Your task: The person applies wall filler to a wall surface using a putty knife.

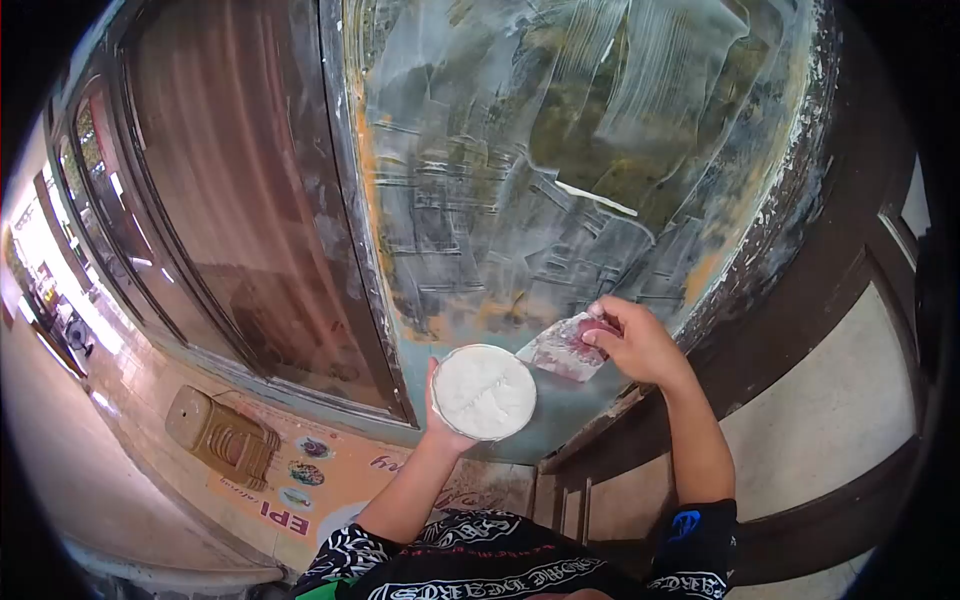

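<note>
My left hand (447, 430) is wrapped round the side of a round tub (501, 437), holding it upright with its mouth facing me. White putty (488, 385) fills the tub, with a ridge across its surface. Pinched between the thumb and fingers of my right hand (640, 345) is a putty scraper (565, 350), reddish and smeared with white. The scraper's near corner is right by the tub's rim. Beyond both hands stands a wall (450, 220) with grey-white putty strokes over darker patches and orange-brown edges. A raised white streak (597, 199) crosses its middle.
A dark-framed glass panel (240, 200) with a curtain behind it borders the wall on the left. Brown wooden panelling (800, 400) stands close on my right. On the floor lie a printed banner (345, 475) and a brown plastic stool (225, 437). A fan (77, 335) stands far left.
</note>
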### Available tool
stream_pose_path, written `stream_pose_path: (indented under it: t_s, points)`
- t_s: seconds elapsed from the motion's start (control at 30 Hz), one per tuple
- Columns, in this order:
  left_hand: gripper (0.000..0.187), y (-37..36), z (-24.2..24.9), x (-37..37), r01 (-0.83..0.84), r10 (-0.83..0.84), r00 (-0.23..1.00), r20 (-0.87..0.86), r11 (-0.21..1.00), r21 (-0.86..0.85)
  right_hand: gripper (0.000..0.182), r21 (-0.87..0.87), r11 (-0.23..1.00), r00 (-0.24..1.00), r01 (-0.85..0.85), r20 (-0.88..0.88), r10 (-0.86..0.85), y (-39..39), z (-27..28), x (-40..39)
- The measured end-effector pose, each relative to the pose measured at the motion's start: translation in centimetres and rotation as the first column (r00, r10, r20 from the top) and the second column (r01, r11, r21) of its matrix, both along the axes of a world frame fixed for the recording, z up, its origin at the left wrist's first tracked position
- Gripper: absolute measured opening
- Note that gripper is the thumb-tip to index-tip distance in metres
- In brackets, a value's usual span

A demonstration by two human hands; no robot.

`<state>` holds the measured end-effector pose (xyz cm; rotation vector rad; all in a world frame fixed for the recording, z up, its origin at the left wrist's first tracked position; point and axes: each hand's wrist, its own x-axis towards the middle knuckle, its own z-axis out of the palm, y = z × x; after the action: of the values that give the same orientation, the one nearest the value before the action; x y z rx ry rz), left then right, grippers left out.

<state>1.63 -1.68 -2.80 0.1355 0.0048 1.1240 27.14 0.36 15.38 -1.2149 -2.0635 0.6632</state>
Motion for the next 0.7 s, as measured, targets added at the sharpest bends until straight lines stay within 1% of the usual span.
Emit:
stream_pose_path:
  t_s: [0.03, 0.1, 0.13, 0.17, 0.2, 0.23, 0.27, 0.3, 0.33, 0.37, 0.4, 0.47, 0.53, 0.57, 0.6, 0.63, 0.7]
  points:
    - [0.083, -0.1, 0.4, 0.1, 0.024, -0.025, 1.000, 0.001, 0.999, 0.027, 0.019, -0.003, 1.000, 1.000, 0.000, 0.000, 0.000, 0.7, -0.3, 0.0]
    - [0.083, -0.4, 1.3, 0.5, 0.017, -0.017, 1.000, -0.010, 1.000, 0.013, 0.016, -0.232, 0.965, 0.989, -0.124, -0.111, 0.101, 1.9, -0.2, 0.0]
    - [0.083, -0.5, 1.7, 0.7, -0.006, 0.006, 1.000, -0.009, 1.000, 0.001, 0.020, -0.286, 0.943, 0.980, -0.170, -0.150, 0.131, 1.6, 1.0, -1.0]
    - [0.083, -0.6, 2.0, 0.9, -0.029, 0.029, 1.000, -0.009, 1.000, -0.011, 0.020, -0.290, 0.942, 0.980, -0.171, -0.151, 0.132, 2.4, 1.0, -1.5]
    - [0.083, -0.8, 2.4, 1.0, 0.011, -0.012, 1.000, 0.013, 0.999, 0.052, 0.022, -0.330, 0.909, 0.963, -0.256, -0.166, 0.211, 3.2, 0.7, -1.8]
    - [0.083, -1.0, 2.7, 1.1, 0.013, -0.013, 1.000, 0.011, 0.999, 0.047, 0.025, -0.367, 0.867, 0.940, -0.337, -0.186, 0.287, 3.8, 0.5, -2.2]
    - [0.084, -1.0, 2.9, 1.3, 0.024, -0.025, 1.000, 0.014, 0.997, 0.075, 0.028, -0.404, 0.857, 0.946, -0.322, -0.178, 0.271, 4.0, 0.6, -3.1]
    - [0.085, -1.0, 3.1, 1.4, 0.034, -0.036, 0.999, 0.017, 0.994, 0.105, 0.028, -0.405, 0.856, 0.946, -0.322, -0.181, 0.270, 4.2, 0.7, -3.9]
    - [0.086, -1.0, 3.2, 1.5, 0.036, -0.042, 0.998, 0.053, 0.994, 0.104, 0.028, -0.439, 0.836, 0.943, -0.331, -0.112, 0.314, 4.4, 0.9, -4.6]
    - [0.086, -1.0, 3.2, 1.4, 0.035, -0.040, 0.998, 0.051, 0.994, 0.102, 0.027, -0.472, 0.814, 0.931, -0.338, -0.044, 0.361, 4.6, 1.0, -4.9]
    - [0.086, -1.1, 3.3, 1.4, 0.021, -0.023, 1.000, 0.021, 0.995, 0.098, 0.027, -0.501, 0.766, 0.906, -0.403, -0.100, 0.411, 5.3, 0.4, -5.3]
    - [0.086, -1.2, 3.6, 1.5, 0.006, -0.002, 0.999, -0.038, 0.994, 0.106, 0.026, -0.502, 0.766, 0.907, -0.402, -0.100, 0.410, 5.8, 0.0, -5.8]
    - [0.085, -1.3, 3.8, 1.4, 0.004, -0.004, 1.000, -0.006, 0.995, 0.100, 0.025, -0.505, 0.765, 0.907, -0.399, -0.096, 0.409, 5.6, 0.6, -7.0]
    - [0.085, -1.3, 3.8, 1.4, 0.009, -0.011, 1.000, 0.022, 0.996, 0.093, 0.024, -0.459, 0.824, 0.902, -0.333, 0.098, 0.420, 5.4, 1.0, -7.8]
    - [0.084, -1.4, 3.6, 1.2, 0.035, -0.039, 0.999, 0.036, 0.993, 0.114, 0.024, -0.395, 0.876, 0.869, -0.277, 0.287, 0.404, 5.3, 1.3, -8.2]
    - [0.084, -1.4, 3.6, 1.1, 0.034, -0.038, 0.999, 0.033, 0.993, 0.115, 0.024, -0.393, 0.876, 0.869, -0.279, 0.285, 0.405, 5.7, 1.1, -8.2]
    - [0.084, -1.5, 3.6, 1.1, 0.033, -0.045, 0.995, 0.092, 0.991, 0.133, 0.024, -0.413, 0.858, 0.917, -0.305, 0.114, 0.381, 6.5, 0.7, -8.1]
